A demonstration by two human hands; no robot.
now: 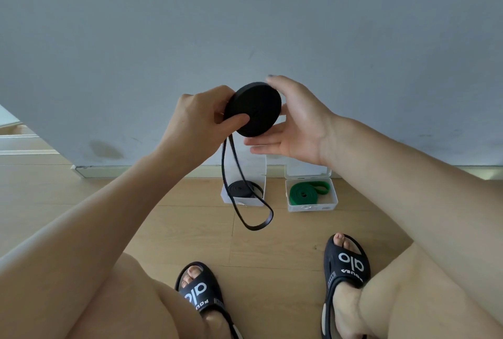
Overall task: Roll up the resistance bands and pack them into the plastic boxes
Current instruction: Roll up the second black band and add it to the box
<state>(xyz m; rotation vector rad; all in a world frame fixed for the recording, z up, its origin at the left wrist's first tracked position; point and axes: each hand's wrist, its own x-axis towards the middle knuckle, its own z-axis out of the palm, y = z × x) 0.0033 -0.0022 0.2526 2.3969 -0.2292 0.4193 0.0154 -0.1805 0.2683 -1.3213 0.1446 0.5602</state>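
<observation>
Your left grip (pixel 201 118) pinches the black roll (pixel 253 110); your right grip (pixel 291 123), fingers straight, cradles it at 3 o'clock.

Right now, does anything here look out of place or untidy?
Only slightly: the green band in the right plastic box is loosely coiled, one loop sticking out. The black roll has a tail hanging unrolled.

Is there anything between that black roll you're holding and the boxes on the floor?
Nothing solid. The black band roll hangs over open air and bare floor. But the left box already holds a black coil, and the right box a green band, with no empty box visible.
</observation>
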